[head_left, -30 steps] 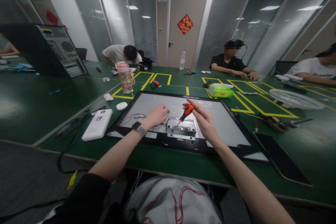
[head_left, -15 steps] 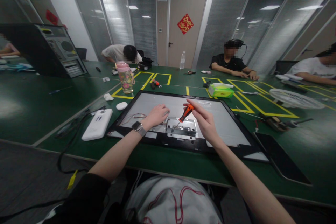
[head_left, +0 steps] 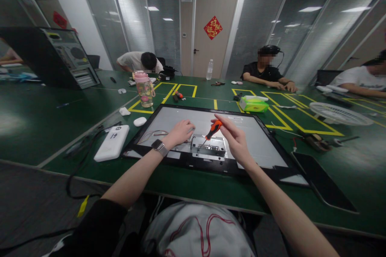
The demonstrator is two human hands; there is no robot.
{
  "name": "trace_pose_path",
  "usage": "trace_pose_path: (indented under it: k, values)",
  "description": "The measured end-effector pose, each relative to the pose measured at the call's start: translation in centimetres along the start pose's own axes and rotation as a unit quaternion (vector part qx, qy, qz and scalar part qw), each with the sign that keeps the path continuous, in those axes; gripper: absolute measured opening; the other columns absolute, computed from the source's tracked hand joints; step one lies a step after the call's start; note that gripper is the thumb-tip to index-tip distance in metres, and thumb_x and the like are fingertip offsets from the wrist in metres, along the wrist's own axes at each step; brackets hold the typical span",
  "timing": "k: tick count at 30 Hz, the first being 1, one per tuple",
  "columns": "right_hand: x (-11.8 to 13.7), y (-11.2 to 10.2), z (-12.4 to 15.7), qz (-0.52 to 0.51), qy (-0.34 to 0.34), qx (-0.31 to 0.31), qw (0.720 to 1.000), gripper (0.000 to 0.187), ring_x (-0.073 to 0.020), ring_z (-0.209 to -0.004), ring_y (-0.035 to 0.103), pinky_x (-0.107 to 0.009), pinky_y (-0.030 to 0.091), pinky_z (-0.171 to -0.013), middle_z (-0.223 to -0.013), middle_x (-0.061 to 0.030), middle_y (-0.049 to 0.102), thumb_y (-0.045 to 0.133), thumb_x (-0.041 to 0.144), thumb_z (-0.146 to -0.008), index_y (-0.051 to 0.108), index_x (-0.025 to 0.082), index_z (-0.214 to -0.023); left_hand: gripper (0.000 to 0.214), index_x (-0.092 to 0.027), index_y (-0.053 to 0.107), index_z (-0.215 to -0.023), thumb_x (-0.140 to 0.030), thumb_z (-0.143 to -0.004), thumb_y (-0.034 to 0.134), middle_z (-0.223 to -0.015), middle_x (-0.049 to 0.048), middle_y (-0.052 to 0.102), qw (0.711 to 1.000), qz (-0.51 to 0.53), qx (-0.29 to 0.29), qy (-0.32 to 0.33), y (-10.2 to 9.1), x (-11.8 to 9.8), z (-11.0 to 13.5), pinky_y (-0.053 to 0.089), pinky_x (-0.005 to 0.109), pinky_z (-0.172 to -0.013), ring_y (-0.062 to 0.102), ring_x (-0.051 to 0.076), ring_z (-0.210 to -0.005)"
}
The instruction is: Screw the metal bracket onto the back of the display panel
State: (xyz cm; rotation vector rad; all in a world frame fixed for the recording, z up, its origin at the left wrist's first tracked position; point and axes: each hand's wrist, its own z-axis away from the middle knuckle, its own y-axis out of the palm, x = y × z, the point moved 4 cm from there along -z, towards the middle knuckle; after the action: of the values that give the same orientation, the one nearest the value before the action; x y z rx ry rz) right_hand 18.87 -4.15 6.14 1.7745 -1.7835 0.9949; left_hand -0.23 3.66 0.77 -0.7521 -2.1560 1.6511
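A large flat display panel (head_left: 259,144) with a black frame and a grey back lies on the green table in front of me. Near its front edge sits a metal bracket (head_left: 217,144). My right hand (head_left: 238,140) holds an orange and black screwdriver (head_left: 214,128) by its handle. The shaft slants down to the left, and its tip meets the bracket's left part. To the left of the bracket, my left hand (head_left: 181,131) rests on the panel, palm down with fingers stretched out. Thin wires (head_left: 150,133) run over the panel beside that wrist.
A white power bank (head_left: 112,143) and a pink-lidded bottle (head_left: 144,90) stand left of the panel. A phone-like black slab (head_left: 324,178) lies at right. Behind are a green tissue pack (head_left: 254,104) and a white fan grille (head_left: 340,113). Several people sit around the table.
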Motion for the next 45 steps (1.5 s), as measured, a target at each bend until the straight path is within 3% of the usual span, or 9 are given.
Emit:
trace_pose_path:
  k: [7, 10, 13, 16, 19, 25, 35, 41, 45]
  values:
    - [-0.1, -0.1, -0.2, -0.033, -0.001, -0.049, 0.998, 0.016, -0.0181, -0.089, 0.059, -0.034, 0.049, -0.081, -0.091, -0.0035, 0.061, 0.069, 0.028, -0.081, 0.072, 0.028, -0.096, 0.027, -0.017, 0.064, -0.113, -0.023, -0.093, 0.046, -0.106, 0.0095, 0.059, 1.0, 0.003, -0.002, -0.001, 0.1, 0.1, 0.0, 0.045, 0.035, -0.091, 0.055, 0.022, -0.1]
    - [-0.7, -0.2, -0.3, -0.08, 0.028, -0.043, 0.996, 0.012, -0.0177, -0.081, 0.06, -0.033, 0.053, -0.072, -0.086, -0.0031, 0.06, 0.07, 0.033, -0.078, 0.073, 0.027, -0.089, 0.026, -0.017, 0.065, -0.111, -0.024, -0.093, 0.046, -0.105, 0.0097, 0.059, 1.0, 0.003, -0.006, 0.0, 0.1, 0.1, -0.1, 0.045, 0.036, -0.09, 0.055, 0.022, -0.099]
    - [-1.5, -0.2, -0.2, -0.113, 0.063, -0.025, 0.991, 0.02, -0.0169, -0.08, 0.062, -0.035, 0.054, -0.075, -0.09, -0.0029, 0.064, 0.068, 0.038, -0.081, 0.073, 0.028, -0.097, 0.026, -0.017, 0.065, -0.11, -0.024, -0.093, 0.046, -0.104, 0.0096, 0.059, 1.0, 0.0, -0.01, 0.002, 0.2, 0.1, -0.1, 0.045, 0.036, -0.09, 0.055, 0.022, -0.098]
    - [-2.0, -0.3, -0.1, -0.126, 0.08, -0.017, 0.989, 0.029, -0.019, -0.093, 0.064, -0.041, 0.048, -0.093, -0.1, -0.003, 0.069, 0.064, 0.039, -0.085, 0.068, 0.03, -0.112, 0.026, -0.017, 0.064, -0.111, -0.023, -0.093, 0.046, -0.105, 0.0094, 0.059, 1.0, -0.004, -0.007, 0.0, 0.2, 0.2, -0.1, 0.045, 0.036, -0.09, 0.054, 0.022, -0.098]
    - [-2.1, -0.1, -0.1, -0.139, 0.078, -0.009, 0.987, 0.027, -0.0204, -0.104, 0.063, -0.043, 0.044, -0.1, -0.105, -0.0034, 0.07, 0.059, 0.037, -0.088, 0.067, 0.031, -0.114, 0.026, -0.017, 0.064, -0.111, -0.023, -0.093, 0.047, -0.105, 0.0095, 0.058, 1.0, -0.003, -0.004, 0.001, 0.2, 0.2, 0.0, 0.045, 0.035, -0.089, 0.054, 0.022, -0.099]
    - [-2.2, -0.2, -0.1, -0.127, 0.063, -0.021, 0.99, 0.02, -0.0192, -0.093, 0.064, -0.038, 0.052, -0.087, -0.1, -0.0029, 0.069, 0.068, 0.037, -0.081, 0.072, 0.03, -0.099, 0.026, -0.017, 0.065, -0.11, -0.023, -0.092, 0.047, -0.104, 0.0096, 0.059, 1.0, 0.002, -0.009, 0.0, 0.2, 0.2, 0.0, 0.045, 0.036, -0.09, 0.054, 0.022, -0.099]
    - [-1.4, 0.2, -0.2, -0.158, 0.071, 0.022, 0.985, 0.032, -0.0224, -0.112, 0.062, -0.045, 0.042, -0.105, -0.117, -0.0047, 0.069, 0.055, 0.035, -0.091, 0.062, 0.031, -0.122, 0.028, -0.016, 0.064, -0.112, -0.023, -0.093, 0.046, -0.105, 0.0106, 0.058, 1.0, 0.001, 0.0, 0.0, 0.1, 0.1, 0.0, 0.044, 0.036, -0.092, 0.054, 0.023, -0.1]
    - [-0.6, -0.2, -0.2, -0.045, 0.035, -0.021, 0.998, 0.026, -0.0201, -0.095, 0.063, -0.039, 0.05, -0.091, -0.1, -0.004, 0.066, 0.066, 0.033, -0.083, 0.069, 0.029, -0.109, 0.027, -0.017, 0.064, -0.112, -0.023, -0.093, 0.046, -0.105, 0.0097, 0.058, 1.0, 0.001, -0.001, 0.0, 0.1, 0.1, 0.0, 0.044, 0.035, -0.09, 0.054, 0.022, -0.099]
    - [-0.1, -0.2, -0.1, 0.0, 0.01, -0.009, 1.0, 0.029, -0.0212, -0.101, 0.061, -0.04, 0.047, -0.094, -0.105, -0.005, 0.065, 0.055, 0.034, -0.09, 0.066, 0.03, -0.118, 0.026, -0.018, 0.064, -0.111, -0.023, -0.093, 0.047, -0.105, 0.0092, 0.058, 1.0, -0.003, 0.0, -0.002, 0.0, 0.1, 0.0, 0.045, 0.034, -0.09, 0.055, 0.022, -0.099]
